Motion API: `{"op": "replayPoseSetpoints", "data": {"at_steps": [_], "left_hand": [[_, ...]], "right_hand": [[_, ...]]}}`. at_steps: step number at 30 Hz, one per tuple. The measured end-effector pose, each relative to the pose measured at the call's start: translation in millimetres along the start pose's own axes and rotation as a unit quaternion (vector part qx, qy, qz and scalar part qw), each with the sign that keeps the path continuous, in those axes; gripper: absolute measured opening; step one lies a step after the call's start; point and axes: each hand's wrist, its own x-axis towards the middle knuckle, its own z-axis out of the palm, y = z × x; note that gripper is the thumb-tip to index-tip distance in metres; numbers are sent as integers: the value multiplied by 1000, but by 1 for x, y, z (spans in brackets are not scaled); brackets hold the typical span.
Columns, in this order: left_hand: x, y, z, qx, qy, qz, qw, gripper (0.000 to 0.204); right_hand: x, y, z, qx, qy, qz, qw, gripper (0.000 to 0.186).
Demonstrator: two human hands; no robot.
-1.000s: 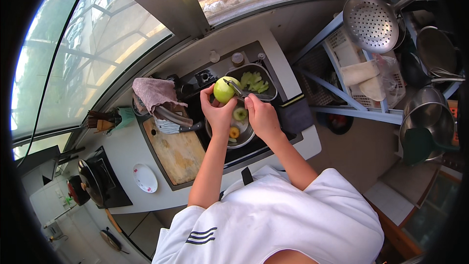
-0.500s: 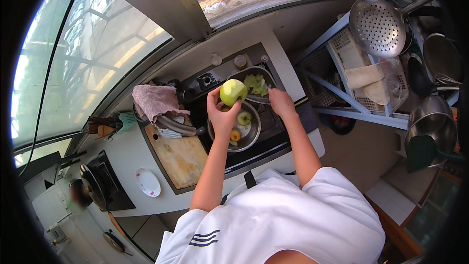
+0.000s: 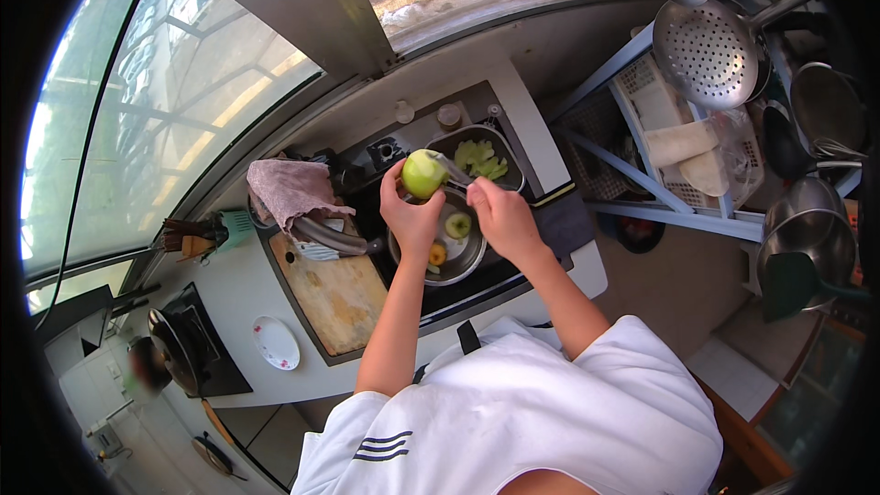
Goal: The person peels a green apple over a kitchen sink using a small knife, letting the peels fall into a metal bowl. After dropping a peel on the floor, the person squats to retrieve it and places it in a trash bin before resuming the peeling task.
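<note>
A partly peeled green apple is gripped in my left hand, above a round steel bowl. My right hand is closed around the handle of a peeler, whose head meets the right side of the apple. Down in the bowl lie a pale green apple and a yellowish piece of fruit. Green peels are heaped in a metal basin just beyond my right hand.
A wooden cutting board lies left of the bowl, with a pink cloth over a pot behind it. Farther left are a small white plate and a chopstick holder. Pans and ladles hang beside a blue rack at right.
My right hand has come up and left from the peel basin, bringing the peeler against the apple. My left hand and the apple have shifted slightly left.
</note>
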Motion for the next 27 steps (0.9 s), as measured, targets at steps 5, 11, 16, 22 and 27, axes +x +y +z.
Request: {"op": "replayPoseSetpoints", "data": {"at_steps": [5,11,16,22,27], "left_hand": [[0,8,-5,-18,-34,-11,999,57],[-11,38,-1,-173,-86,-35,981,61],[2,26,3,-261,-110,-131,950,61],[6,4,5,-276,-89,-203,935,54],[0,10,14,-226,-42,-167,959,55]], "right_hand": [[1,7,13,-47,-11,22,999,33],[20,71,7,-148,-27,98,984,37],[23,122,-3,-221,-60,110,967,38],[15,55,-16,-33,62,84,994,37],[-5,6,-9,6,59,-8,998,29]]}}
